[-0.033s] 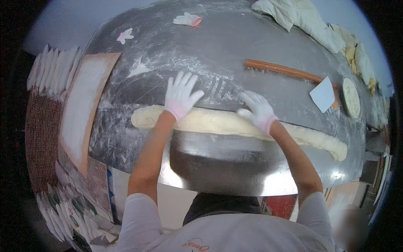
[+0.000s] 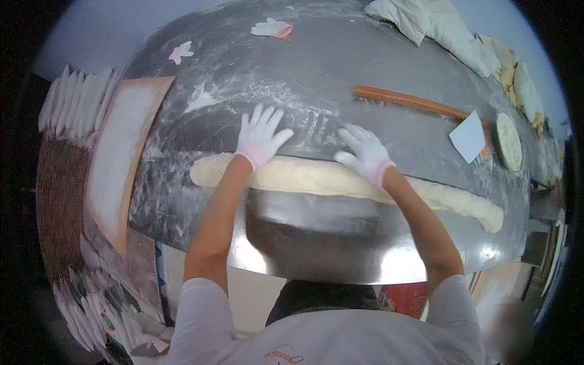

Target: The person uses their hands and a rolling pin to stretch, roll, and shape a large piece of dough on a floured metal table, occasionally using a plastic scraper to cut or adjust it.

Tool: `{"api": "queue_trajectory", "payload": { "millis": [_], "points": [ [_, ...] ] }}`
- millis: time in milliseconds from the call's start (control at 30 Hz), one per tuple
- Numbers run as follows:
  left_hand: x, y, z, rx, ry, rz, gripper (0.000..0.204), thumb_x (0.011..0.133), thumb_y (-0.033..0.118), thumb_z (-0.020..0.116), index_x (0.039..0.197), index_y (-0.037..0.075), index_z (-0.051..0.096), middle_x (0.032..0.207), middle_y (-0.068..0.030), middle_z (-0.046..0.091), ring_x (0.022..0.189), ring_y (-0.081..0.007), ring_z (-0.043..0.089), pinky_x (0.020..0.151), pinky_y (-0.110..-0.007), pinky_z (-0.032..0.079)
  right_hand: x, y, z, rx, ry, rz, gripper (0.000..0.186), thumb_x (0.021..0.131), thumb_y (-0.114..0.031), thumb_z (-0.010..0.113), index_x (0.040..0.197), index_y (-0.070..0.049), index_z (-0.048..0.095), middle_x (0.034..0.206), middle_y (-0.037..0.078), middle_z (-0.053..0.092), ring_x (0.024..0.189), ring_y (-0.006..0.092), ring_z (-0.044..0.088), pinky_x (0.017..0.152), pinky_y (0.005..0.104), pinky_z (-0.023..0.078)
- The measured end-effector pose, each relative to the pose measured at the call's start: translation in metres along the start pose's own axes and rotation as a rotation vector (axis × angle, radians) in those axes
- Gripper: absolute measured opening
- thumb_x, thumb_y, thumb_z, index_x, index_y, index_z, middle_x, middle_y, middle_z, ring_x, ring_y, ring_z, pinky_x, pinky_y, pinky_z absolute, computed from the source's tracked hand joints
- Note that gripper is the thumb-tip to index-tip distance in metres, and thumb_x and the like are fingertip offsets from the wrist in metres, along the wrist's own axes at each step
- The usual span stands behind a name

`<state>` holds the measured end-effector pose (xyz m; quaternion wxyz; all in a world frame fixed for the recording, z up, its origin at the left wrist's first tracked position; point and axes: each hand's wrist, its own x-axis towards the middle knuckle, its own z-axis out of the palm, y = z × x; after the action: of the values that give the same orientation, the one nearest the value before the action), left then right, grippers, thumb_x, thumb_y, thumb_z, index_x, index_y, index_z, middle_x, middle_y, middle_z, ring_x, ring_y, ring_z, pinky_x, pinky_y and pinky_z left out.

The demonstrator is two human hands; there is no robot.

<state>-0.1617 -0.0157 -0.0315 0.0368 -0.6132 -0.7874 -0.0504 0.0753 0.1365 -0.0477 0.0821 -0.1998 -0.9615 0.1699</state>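
Note:
A long pale dough log [image 2: 310,176] lies across the metal table [image 2: 328,73] in front of me, its right end curving nearer. I wear white gloves with pink cuffs. My left hand [image 2: 263,134] is flat with fingers spread, its cuff over the log's far edge toward the left part. Farther right, my right hand [image 2: 365,152] is also open, its heel and cuff at the log's far side and fingers pointing away to the left. Neither hand grips anything. The palms' undersides are hidden, so how firmly they touch the dough cannot be seen.
Two loose gloves, a small one [image 2: 180,53] and a larger one [image 2: 271,28], lie at the back left. A wooden rolling pin [image 2: 413,102], white scraper [image 2: 468,138] and bowl of flour [image 2: 509,143] sit right. A floured board [image 2: 125,152] stands left; cloth [image 2: 438,30] lies back right.
Both hands have shifted slightly left, the right one more than the left. Fingers remain spread, and the dough log looks the same.

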Motion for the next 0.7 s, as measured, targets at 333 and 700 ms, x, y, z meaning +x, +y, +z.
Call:
{"api": "queue_trajectory", "payload": {
  "millis": [333, 700],
  "points": [
    [-0.161, 0.008, -0.004, 0.076, -0.006, 0.142, 0.091, 0.061, 0.062, 0.073, 0.125, 0.003, 0.049, 0.117, -0.0243, 0.049, 0.112, -0.0409, 0.046, 0.094, -0.058, 0.032, -0.082, -0.11, 0.08, -0.234, -0.109, -0.604, 0.069, 0.08, -0.055, 0.059, 0.135, -0.015, 0.048, 0.136, 0.022, 0.042, 0.128, 0.0388, 0.039, 0.103, 0.0611, 0.028],
    [-0.061, -0.062, -0.049, 0.18, -0.497, -0.16, 0.088, 0.059, 0.063, 0.072, 0.125, 0.007, 0.05, 0.094, -0.0145, 0.064, 0.09, -0.0292, 0.062, 0.077, -0.044, 0.05, 0.019, -0.031, 0.02, -0.235, -0.021, 0.036, 0.055, 0.092, -0.047, 0.048, 0.13, -0.008, 0.048, 0.129, 0.015, 0.053, 0.121, 0.0305, 0.049, 0.106, 0.045, 0.032]
  ]
}}
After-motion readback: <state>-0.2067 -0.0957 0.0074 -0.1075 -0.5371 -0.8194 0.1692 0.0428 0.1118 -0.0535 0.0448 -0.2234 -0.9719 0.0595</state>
